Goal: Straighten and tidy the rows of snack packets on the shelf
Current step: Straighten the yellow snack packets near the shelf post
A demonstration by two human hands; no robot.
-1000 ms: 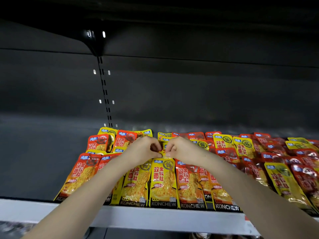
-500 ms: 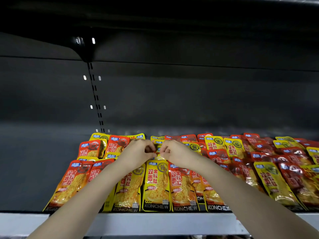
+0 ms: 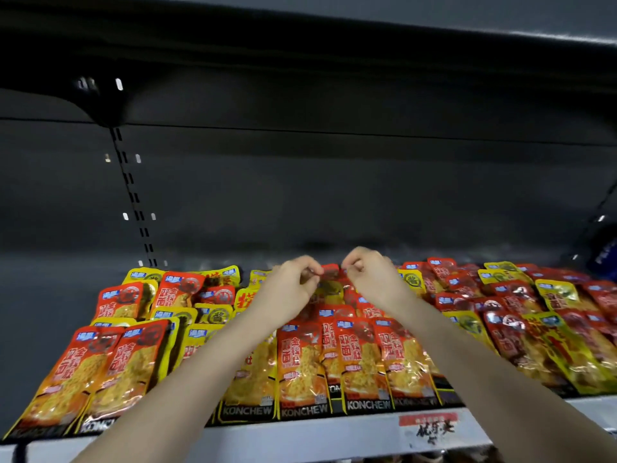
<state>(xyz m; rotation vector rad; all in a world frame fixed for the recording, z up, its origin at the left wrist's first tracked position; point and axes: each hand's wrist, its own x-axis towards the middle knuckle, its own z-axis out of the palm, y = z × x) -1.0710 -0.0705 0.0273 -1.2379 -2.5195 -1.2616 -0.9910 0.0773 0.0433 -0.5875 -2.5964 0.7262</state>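
Your left hand and right hand are both up at the back of the shelf, near each other. On each, the fingers are curled in and the thumb meets the forefinger. Between them sits a red packet in the rear row. Each hand appears to pinch one top corner of it, though blur there makes the contact hard to confirm. Your forearms cross over the middle rows.

The packets lie in overlapping rows across the shelf. Red ones fill the centre of the front row, with KONCHEW printed along their lower edges, and yellow ones are mixed in at left and right. Those at the far left lean askew over one another.

A red and white label is stuck on the shelf's white front edge, below your right forearm. A slotted upright runs down the dark back wall at left.
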